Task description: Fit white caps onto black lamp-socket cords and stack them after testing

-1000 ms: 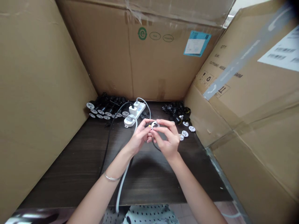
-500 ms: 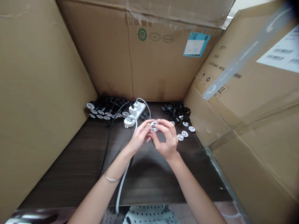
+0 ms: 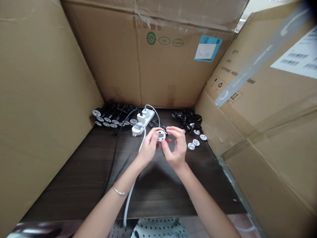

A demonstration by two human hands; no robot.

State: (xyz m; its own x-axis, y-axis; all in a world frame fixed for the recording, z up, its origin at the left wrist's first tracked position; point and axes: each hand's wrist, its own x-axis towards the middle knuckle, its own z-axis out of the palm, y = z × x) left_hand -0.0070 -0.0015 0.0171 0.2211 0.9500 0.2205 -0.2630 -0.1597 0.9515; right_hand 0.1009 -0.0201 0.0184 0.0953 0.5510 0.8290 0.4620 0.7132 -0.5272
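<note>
Dark wood-grain tabletop (image 3: 81, 185), boxed in on 3 sides by cardboard: L panel (image 3: 44, 109) plain, back panel (image 3: 168, 72) w/ green print & blue-white label (image 3: 208, 48), R panel (image 3: 279, 152) w/ shipping marks, grey tape (image 3: 257, 64), barcode sheet (image 3: 298, 57) (cut off by the frame edge). Pale tiled floor (image 3: 196, 228) below, btm ctr-R. Bright patch (image 3: 259, 6) upper R.

The left hand (image 3: 149, 145) is hiding part of the white disc (image 3: 161, 136); the barcode label (image 3: 300, 59) is running past the right edge, and I'm finding the blue label (image 3: 207, 50) too small to read.
</note>
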